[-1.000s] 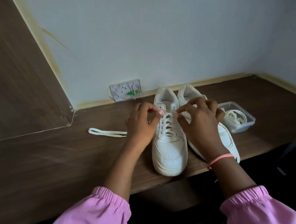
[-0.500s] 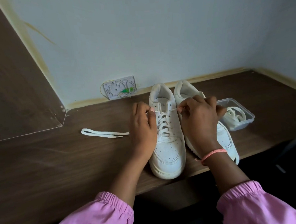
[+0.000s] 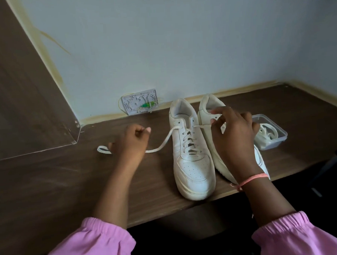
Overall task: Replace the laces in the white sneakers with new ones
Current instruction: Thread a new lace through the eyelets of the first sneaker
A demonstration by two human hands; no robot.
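Observation:
Two white sneakers stand side by side on the brown table [image 3: 49,188], toes toward me. The left sneaker [image 3: 192,165] is laced partway up, and its white lace [image 3: 165,141] runs slack from an upper eyelet out to the left. My left hand [image 3: 131,145] is closed where that lace end reaches it. My right hand [image 3: 232,135] pinches the other end of the lace beside the upper eyelets and covers much of the right sneaker [image 3: 208,107]. A loose white lace loop [image 3: 103,150] pokes out left of my left hand.
A clear plastic container [image 3: 279,139] holding coiled white laces sits right of the sneakers. A white wall plate [image 3: 140,104] with a green bit leans at the wall behind. The table's front edge runs just below the sneaker toes. A brown panel rises at the left.
My left hand has moved left, away from the sneaker, drawing a length of lace out with it. My right hand has stayed by the upper eyelets. The camera has tilted slightly.

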